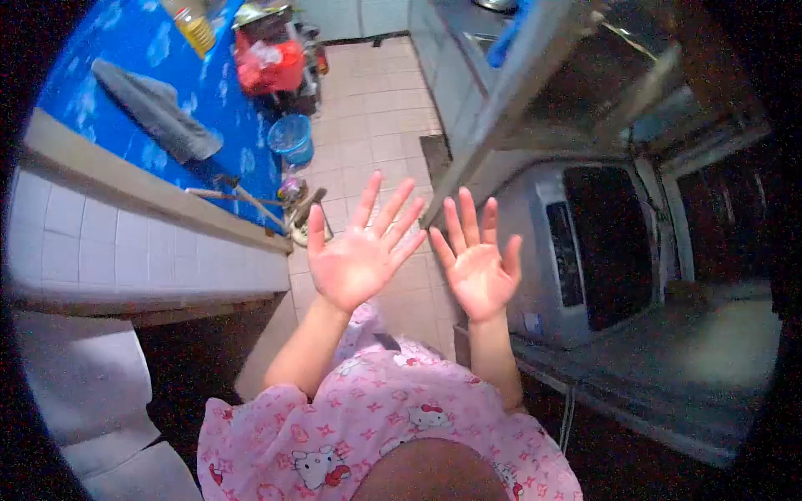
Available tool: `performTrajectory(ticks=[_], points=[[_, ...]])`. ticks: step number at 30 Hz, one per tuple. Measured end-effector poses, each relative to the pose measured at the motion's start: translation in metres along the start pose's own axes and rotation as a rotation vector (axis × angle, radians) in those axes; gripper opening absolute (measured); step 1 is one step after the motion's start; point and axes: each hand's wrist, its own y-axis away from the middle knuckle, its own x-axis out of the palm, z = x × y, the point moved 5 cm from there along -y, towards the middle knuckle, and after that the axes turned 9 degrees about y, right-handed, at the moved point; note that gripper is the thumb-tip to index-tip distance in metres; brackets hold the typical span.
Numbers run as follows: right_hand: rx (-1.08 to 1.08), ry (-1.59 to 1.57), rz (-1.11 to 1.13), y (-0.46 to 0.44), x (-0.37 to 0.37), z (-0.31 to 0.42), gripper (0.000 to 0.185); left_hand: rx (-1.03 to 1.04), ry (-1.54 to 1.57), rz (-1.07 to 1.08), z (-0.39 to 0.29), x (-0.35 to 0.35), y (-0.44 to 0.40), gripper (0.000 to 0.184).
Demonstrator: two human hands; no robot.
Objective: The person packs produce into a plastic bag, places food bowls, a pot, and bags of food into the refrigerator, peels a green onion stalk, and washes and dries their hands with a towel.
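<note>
Both of my hands are raised in front of my body, palms up towards the camera. My left hand has its fingers spread and its thumb pointing out to the left; nothing lies on the palm. To the right of it, my right hand is likewise spread, bare-palmed, with its thumb out to the right. The two hands are apart, though the left little finger and the right one come close together. Below them is the pink patterned shirt that I wear.
A pale tiled floor runs ahead. On the left are a blue covered surface with a grey cloth, a bottle of yellow liquid, a blue bucket and red bags. A microwave-like appliance and a slanting post stand right.
</note>
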Motion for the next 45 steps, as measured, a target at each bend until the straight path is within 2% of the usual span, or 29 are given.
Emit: performTrajectory(ticks=[2, 4, 5, 8, 10, 11, 12, 13, 14, 17, 19, 21, 23, 24, 26, 27, 29, 30, 32, 33, 34, 35, 36, 38, 40, 41, 42, 44, 45], points=[[0.063, -0.055, -0.111, -0.040, -0.038, -0.036, 0.031, 0.131, 0.045, -0.011, -0.052, -0.015, 0.004, 0.071], [0.132, -0.076, -0.265, -0.083, -0.059, -0.070, 0.021, 0.224, 0.026, -0.034, -0.101, -0.025, -0.001, 0.057], [0.168, -0.093, -0.244, -0.103, -0.066, -0.081, 0.021, 0.271, 0.007, -0.042, -0.121, -0.028, -0.006, 0.051], [0.243, -0.161, -0.144, -0.171, -0.087, -0.133, 0.021, 0.303, -0.012, 0.155, -0.205, -0.043, -0.018, 0.027], [0.284, -0.218, -0.057, -0.215, -0.088, -0.160, 0.024, 0.344, -0.005, 0.124, -0.256, -0.045, -0.032, 0.027], [0.295, -0.151, -0.089, -0.239, -0.084, -0.172, 0.029, 0.362, -0.005, 0.108, -0.281, -0.044, -0.043, 0.030], [0.299, -0.082, -0.123, -0.258, -0.078, -0.177, 0.035, 0.314, -0.058, 0.240, -0.300, -0.038, -0.055, 0.032], [0.297, -0.015, -0.158, -0.278, -0.071, -0.182, 0.042, 0.307, -0.061, 0.183, -0.316, -0.035, -0.068, 0.031], [0.320, -0.086, -0.086, -0.303, -0.066, -0.187, 0.055, 0.298, -0.064, 0.126, -0.333, -0.029, -0.083, 0.032], [0.302, -0.102, -0.031, -0.360, -0.046, -0.190, 0.059, 0.327, -0.101, -0.033, -0.361, -0.020, -0.131, 0.041], [0.267, -0.005, -0.055, -0.391, -0.064, -0.185, 0.043, 0.379, -0.264, -0.029, -0.380, -0.025, -0.167, 0.047], [0.212, 0.093, -0.059, -0.411, -0.111, -0.170, 0.037, 0.369, -0.351, 0.010, -0.398, -0.063, -0.196, 0.034], [0.252, -0.049, -0.074, -0.458, -0.124, -0.153, 0.028, 0.293, -0.254, -0.047, -0.405, -0.068, -0.241, 0.009], [0.270, -0.121, -0.078, -0.480, -0.132, -0.142, 0.028, 0.235, -0.170, -0.031, -0.408, -0.073, -0.265, 0.005], [0.279, -0.100, 0.085, -0.526, -0.140, -0.117, 0.026, 0.118, -0.001, -0.002, -0.413, -0.081, -0.315, 0.017], [0.281, -0.085, 0.178, -0.555, -0.141, -0.102, 0.028, 0.135, -0.047, -0.019, -0.416, -0.084, -0.345, 0.021], [0.189, 0.044, 0.081, -0.603, -0.145, -0.070, 0.028, 0.151, -0.129, -0.085, -0.415, -0.083, -0.399, 0.030], [0.146, 0.153, 0.042, -0.627, -0.146, -0.053, 0.028, 0.171, -0.415, -0.112, -0.420, -0.079, -0.427, 0.031], [0.028, 0.359, -0.031, -0.675, -0.147, -0.028, 0.030, 0.198, -0.641, -0.139, -0.429, -0.068, -0.485, 0.033], [-0.019, 0.454, 0.007, -0.687, -0.149, -0.014, 0.029, 0.221, -0.751, -0.172, -0.428, -0.068, -0.504, 0.034], [-0.085, 0.498, -0.003, -0.696, -0.151, -0.003, 0.027, 0.215, -0.742, -0.111, -0.429, -0.077, -0.524, 0.021], [-0.152, 0.547, -0.009, -0.709, -0.154, 0.011, 0.026, 0.219, -0.707, -0.177, -0.425, -0.070, -0.549, 0.019], [-0.132, 0.546, 0.028, -0.717, -0.165, 0.025, 0.023, 0.212, -0.669, -0.231, -0.416, -0.059, -0.575, 0.020], [-0.145, 0.524, -0.062, -0.742, -0.174, 0.048, 0.041, 0.145, -0.642, -0.222, -0.411, -0.062, -0.629, 0.032], [-0.211, 0.477, -0.085, -0.757, -0.198, 0.084, 0.064, -0.011, -0.651, -0.098, -0.407, -0.087, -0.676, 0.050], [-0.255, 0.384, -0.152, -0.761, -0.217, 0.106, 0.054, -0.140, -0.676, -0.054, -0.406, -0.108, -0.703, 0.054], [-0.309, 0.292, 0.000, -0.767, -0.241, 0.129, 0.051, -0.271, -0.699, -0.007, -0.406, -0.132, -0.730, 0.057], [-0.500, 0.368, -0.025, -0.759, -0.265, 0.175, 0.046, -0.490, -0.706, -0.004, -0.380, -0.139, -0.785, 0.069], [-0.594, 0.405, -0.044, -0.754, -0.277, 0.198, 0.043, -0.489, -0.775, 0.048, -0.364, -0.132, -0.816, 0.067]])
